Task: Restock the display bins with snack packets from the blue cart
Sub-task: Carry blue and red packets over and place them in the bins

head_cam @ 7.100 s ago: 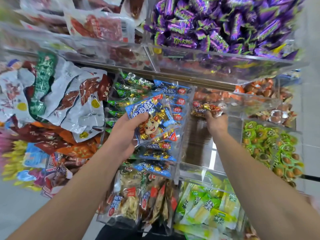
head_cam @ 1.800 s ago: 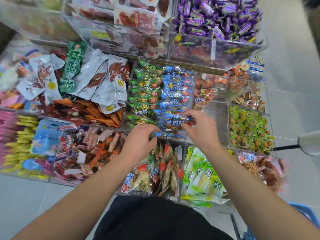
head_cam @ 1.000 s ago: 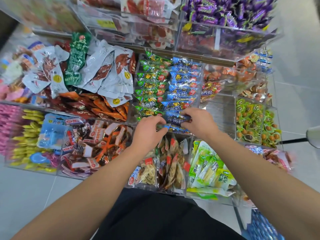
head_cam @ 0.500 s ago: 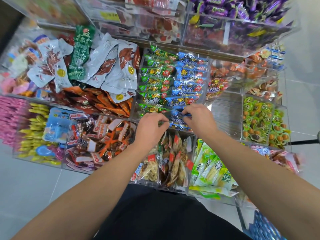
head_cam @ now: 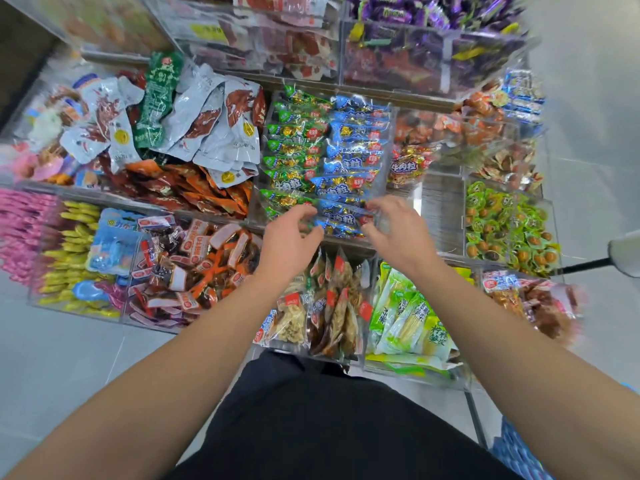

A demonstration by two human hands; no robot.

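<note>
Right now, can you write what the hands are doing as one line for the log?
step: arranging blue packets | left hand: curled at front blue packet | right hand: curled at its other end | bin: blue and green rows full

Left arm: your left forearm (head_cam: 166,368) is bare from elbow to wrist; no sleeve reaches into view.
Right arm: your right forearm (head_cam: 512,344) is likewise bare, with no sleeve showing.
Left hand (head_cam: 287,242): you wear no glove, ring or band.
Right hand (head_cam: 398,233): ungloved, and your wrist carries no watch or strap.
Garment: your black garment (head_cam: 332,427) is plain, matte cloth without print, seam detail or fastening that can be made out.
</note>
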